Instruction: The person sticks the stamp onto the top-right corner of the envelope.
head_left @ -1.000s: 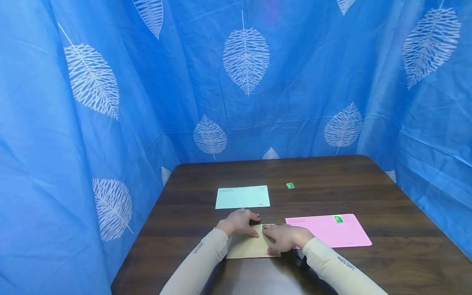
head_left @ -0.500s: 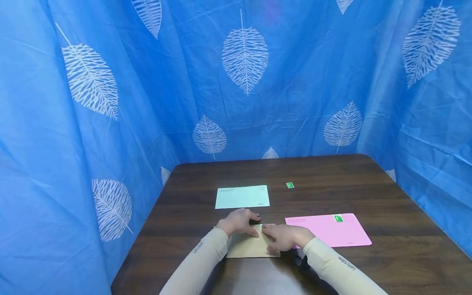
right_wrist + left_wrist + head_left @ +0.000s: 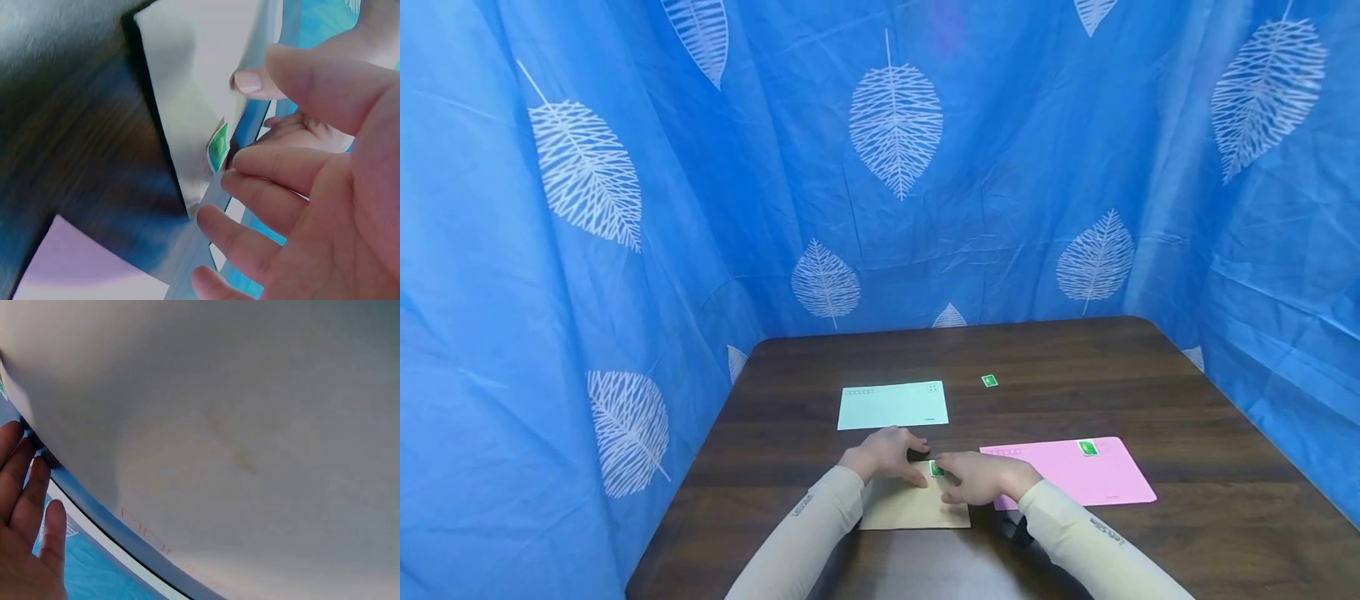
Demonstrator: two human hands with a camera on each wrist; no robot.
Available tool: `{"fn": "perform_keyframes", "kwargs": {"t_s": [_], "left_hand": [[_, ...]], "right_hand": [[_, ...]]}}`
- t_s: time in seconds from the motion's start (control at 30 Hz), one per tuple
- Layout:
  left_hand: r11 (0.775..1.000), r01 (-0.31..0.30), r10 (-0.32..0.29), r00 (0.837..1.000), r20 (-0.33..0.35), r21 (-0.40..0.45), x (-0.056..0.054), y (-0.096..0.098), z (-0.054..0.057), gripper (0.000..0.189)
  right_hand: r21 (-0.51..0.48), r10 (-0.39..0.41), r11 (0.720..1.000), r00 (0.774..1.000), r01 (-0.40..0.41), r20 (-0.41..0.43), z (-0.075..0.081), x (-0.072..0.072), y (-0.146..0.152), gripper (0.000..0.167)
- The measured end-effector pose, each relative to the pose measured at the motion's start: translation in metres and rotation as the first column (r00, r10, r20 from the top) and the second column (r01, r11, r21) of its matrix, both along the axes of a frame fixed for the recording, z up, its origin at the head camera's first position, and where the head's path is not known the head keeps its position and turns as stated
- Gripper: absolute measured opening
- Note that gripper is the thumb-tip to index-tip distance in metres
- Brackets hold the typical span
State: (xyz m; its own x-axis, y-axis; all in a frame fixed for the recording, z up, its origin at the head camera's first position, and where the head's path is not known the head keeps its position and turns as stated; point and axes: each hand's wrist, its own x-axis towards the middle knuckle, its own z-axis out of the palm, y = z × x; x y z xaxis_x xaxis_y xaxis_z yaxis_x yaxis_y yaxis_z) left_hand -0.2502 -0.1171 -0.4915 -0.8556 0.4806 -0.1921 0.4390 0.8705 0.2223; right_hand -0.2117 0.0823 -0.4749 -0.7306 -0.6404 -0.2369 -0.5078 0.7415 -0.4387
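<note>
A beige envelope lies on the table in front of me. My left hand rests on its far left part, thumb on the paper; the left wrist view shows straight fingers beyond the edge. At the envelope's far right corner is a green stamp, its edge slightly curled in the right wrist view. My right hand hovers over the envelope's right side with fingers extended, index fingertip right beside the stamp. The right palm shows nothing held.
Beyond the hands lies a mint-green envelope. To its right is a loose green stamp. A pink envelope bearing a stamp lies to the right, partly behind the right hand. A blue leaf-patterned curtain surrounds the table.
My right fingers have drawn slightly off the stamp on the beige envelope, so more of its green face shows. The left hand has stayed in place.
</note>
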Motion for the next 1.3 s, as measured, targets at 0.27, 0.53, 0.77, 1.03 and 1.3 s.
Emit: {"fn": "perform_keyframes", "kwargs": {"t_s": [0.27,0.53,0.77,1.03,1.3], "left_hand": [[0.999,-0.029,0.029,0.999,0.032,0.014,0.001,0.002,0.006,0.06],[0.997,-0.063,0.061,0.996,0.059,0.037,0.0,0.003,0.003,0.059],[0.994,-0.094,0.089,0.993,0.083,0.052,-0.003,0.002,0.005,0.058],[0.996,-0.08,0.077,0.994,0.079,0.039,-0.007,0.003,0.006,0.054],[0.994,-0.061,0.055,0.996,0.069,0.088,-0.012,0.0,0.003,0.053]], "right_hand": [[-0.032,-0.015,0.999,1.0,0.015,-0.002,-0.001,-0.007,0.003,0.044],[-0.056,-0.053,0.997,0.999,0.053,-0.005,-0.002,-0.016,0.009,0.044],[-0.08,-0.064,0.995,0.998,0.063,-0.005,-0.006,-0.031,0.013,0.041],[-0.098,-0.09,0.991,0.996,0.088,-0.018,-0.008,-0.045,0.017,0.042],[-0.188,-0.191,0.967,0.978,0.172,-0.086,-0.014,-0.054,0.019,0.023]]}}
